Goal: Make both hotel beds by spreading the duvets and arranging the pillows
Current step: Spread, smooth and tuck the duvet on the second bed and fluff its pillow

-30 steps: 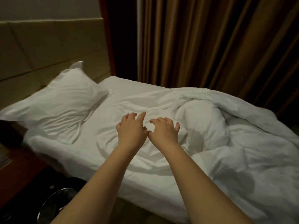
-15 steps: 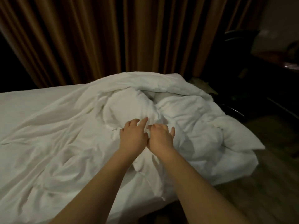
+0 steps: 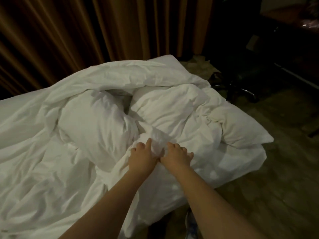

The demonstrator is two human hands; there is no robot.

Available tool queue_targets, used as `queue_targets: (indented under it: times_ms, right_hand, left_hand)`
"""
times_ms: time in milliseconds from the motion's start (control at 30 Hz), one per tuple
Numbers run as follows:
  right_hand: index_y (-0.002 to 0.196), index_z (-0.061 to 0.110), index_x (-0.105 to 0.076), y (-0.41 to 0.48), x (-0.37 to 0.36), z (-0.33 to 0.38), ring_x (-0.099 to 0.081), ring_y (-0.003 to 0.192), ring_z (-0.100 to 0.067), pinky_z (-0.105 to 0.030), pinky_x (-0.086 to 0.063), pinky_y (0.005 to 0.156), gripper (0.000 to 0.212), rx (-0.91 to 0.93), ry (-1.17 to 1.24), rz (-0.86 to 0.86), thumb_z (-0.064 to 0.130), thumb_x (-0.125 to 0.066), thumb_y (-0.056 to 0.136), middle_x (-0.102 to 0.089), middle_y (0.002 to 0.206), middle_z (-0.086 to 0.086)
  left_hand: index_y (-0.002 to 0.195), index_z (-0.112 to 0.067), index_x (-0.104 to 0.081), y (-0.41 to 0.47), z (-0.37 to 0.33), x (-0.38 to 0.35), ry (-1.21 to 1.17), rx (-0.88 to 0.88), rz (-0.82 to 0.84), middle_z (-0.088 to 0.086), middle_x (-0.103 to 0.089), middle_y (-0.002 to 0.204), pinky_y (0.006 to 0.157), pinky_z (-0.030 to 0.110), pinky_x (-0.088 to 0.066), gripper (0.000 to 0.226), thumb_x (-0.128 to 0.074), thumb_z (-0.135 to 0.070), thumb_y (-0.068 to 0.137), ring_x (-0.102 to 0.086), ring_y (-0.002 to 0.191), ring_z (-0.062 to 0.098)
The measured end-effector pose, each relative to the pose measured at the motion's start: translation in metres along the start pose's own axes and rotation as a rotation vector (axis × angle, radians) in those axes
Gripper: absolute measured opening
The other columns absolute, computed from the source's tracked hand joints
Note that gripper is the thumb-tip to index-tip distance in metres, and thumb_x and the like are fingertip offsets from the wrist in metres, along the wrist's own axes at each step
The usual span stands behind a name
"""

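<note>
Single bed [image 3: 12, 114] stands on dim wood-pattern floor [image 3: 269, 187]; flat white top shows at far left. White duvet [image 3: 172, 107] lies on it, bunched in a creased heap, one corner overhanging the right edge.

White duvet [image 3: 172, 107] bunched on bed

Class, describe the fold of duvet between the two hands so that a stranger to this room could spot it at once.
Below the brown curtain, the white duvet lies bunched across the bed. At the heap's near edge, the left hand and right hand flank one fold. Unlike the two smooth, rounded bulges behind it, it is a narrow, crinkled ridge.
</note>
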State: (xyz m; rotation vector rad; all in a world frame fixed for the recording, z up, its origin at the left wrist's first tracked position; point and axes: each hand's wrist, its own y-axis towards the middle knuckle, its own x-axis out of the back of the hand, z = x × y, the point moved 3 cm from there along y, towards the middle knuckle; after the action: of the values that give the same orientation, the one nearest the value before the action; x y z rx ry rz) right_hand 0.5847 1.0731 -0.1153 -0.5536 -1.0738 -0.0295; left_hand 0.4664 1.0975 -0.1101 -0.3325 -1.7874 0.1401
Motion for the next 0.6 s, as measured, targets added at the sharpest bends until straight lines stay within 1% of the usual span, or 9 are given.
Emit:
queue_targets:
  times_ms: [67, 167, 233, 300, 400, 467, 533, 567, 600]
  right_hand:
    - [0.141, 0.03, -0.033, 0.028, 0.014, -0.024, -0.032, 0.133, -0.028, -0.056, -0.02, 0.109, 0.058, -0.004, 0.016, 0.027, 0.049, -0.049, 0.088, -0.037, 0.144, 0.0]
    - [0.146, 0.029, -0.022, 0.063, 0.027, -0.071, -0.03, 0.133, -0.031, -0.055, -0.025, 0.107, 0.069, -0.094, 0.054, 0.15, 0.054, -0.05, 0.088, -0.03, 0.147, -0.002]
    - [0.15, 0.027, -0.013, 0.079, 0.022, -0.104, -0.028, 0.135, -0.035, -0.055, -0.027, 0.109, 0.083, -0.224, 0.14, 0.251, 0.063, -0.05, 0.085, -0.021, 0.152, -0.006]
    - [0.152, 0.024, -0.003, 0.088, 0.012, -0.127, -0.026, 0.137, -0.037, -0.053, -0.026, 0.111, 0.099, -0.336, 0.247, 0.326, 0.071, -0.052, 0.08, -0.014, 0.155, -0.01]
    - [0.152, 0.013, 0.003, 0.099, -0.004, -0.145, -0.022, 0.14, -0.035, -0.041, -0.025, 0.114, 0.102, -0.463, 0.433, 0.384, 0.064, -0.054, 0.084, -0.013, 0.156, -0.012]
    - [0.151, 0.005, 0.0, 0.113, -0.012, -0.158, -0.022, 0.142, -0.032, -0.036, -0.021, 0.116, 0.103, -0.572, 0.562, 0.367, 0.059, -0.057, 0.086, -0.016, 0.157, -0.013]
    - [0.15, 0.0, -0.005, 0.121, -0.011, -0.167, -0.019, 0.144, -0.03, -0.034, -0.014, 0.118, 0.097, -0.656, 0.7, 0.362, 0.058, -0.052, 0.088, -0.014, 0.158, -0.015]
    - [0.15, -0.001, -0.008, 0.129, -0.011, -0.173, -0.02, 0.144, -0.03, -0.035, -0.013, 0.118, 0.093, -0.661, 0.754, 0.357, 0.056, -0.05, 0.09, -0.015, 0.157, -0.016]
    - [0.15, 0.0, -0.011, 0.133, -0.01, -0.176, -0.023, 0.143, -0.03, -0.036, -0.016, 0.117, 0.092, -0.698, 0.86, 0.348, 0.055, -0.053, 0.09, -0.019, 0.156, -0.016]
  left_hand:
    - [0.15, -0.027, -0.013, 0.019, -0.02, -0.01, 0.054, 0.057, 0.013, 0.012, -0.04, 0.138, 0.099, 0.038, -0.038, 0.076, -0.052, -0.049, 0.089, -0.043, 0.123, 0.032]
    - [0.15, -0.021, -0.009, 0.047, -0.043, -0.028, -0.038, 0.107, 0.164, 0.015, -0.053, 0.128, 0.093, 0.036, -0.042, 0.069, -0.048, -0.03, 0.094, -0.054, 0.115, 0.031]
    - [0.147, -0.017, -0.017, 0.058, -0.053, -0.034, -0.072, 0.126, 0.205, 0.015, -0.06, 0.121, 0.091, 0.036, -0.042, 0.061, -0.046, -0.022, 0.094, -0.057, 0.11, 0.033]
    - [0.145, -0.016, -0.021, 0.065, -0.065, -0.03, -0.13, 0.15, 0.151, 0.015, -0.06, 0.121, 0.091, 0.035, -0.041, 0.055, -0.043, -0.018, 0.094, -0.056, 0.111, 0.034]
    - [0.146, -0.013, -0.022, 0.077, -0.093, -0.016, -0.262, 0.16, 0.029, 0.017, -0.058, 0.124, 0.09, 0.034, -0.04, 0.054, -0.042, -0.017, 0.096, -0.055, 0.112, 0.035]
    - [0.146, -0.013, -0.025, 0.091, -0.113, -0.002, -0.326, 0.153, -0.051, 0.017, -0.059, 0.121, 0.086, 0.032, -0.039, 0.052, -0.04, -0.016, 0.097, -0.055, 0.109, 0.035]
    - [0.144, -0.016, -0.031, 0.109, -0.132, 0.01, -0.358, 0.108, -0.113, 0.014, -0.062, 0.117, 0.083, 0.03, -0.039, 0.048, -0.039, -0.015, 0.097, -0.058, 0.105, 0.032]
    - [0.142, -0.018, -0.036, 0.118, -0.139, 0.014, -0.356, 0.078, -0.131, 0.012, -0.063, 0.115, 0.082, 0.029, -0.04, 0.045, -0.039, -0.014, 0.096, -0.059, 0.103, 0.031]
    - [0.139, -0.02, -0.04, 0.125, -0.145, 0.015, -0.35, 0.057, -0.137, 0.011, -0.065, 0.111, 0.08, 0.029, -0.04, 0.043, -0.039, -0.013, 0.096, -0.061, 0.1, 0.029]
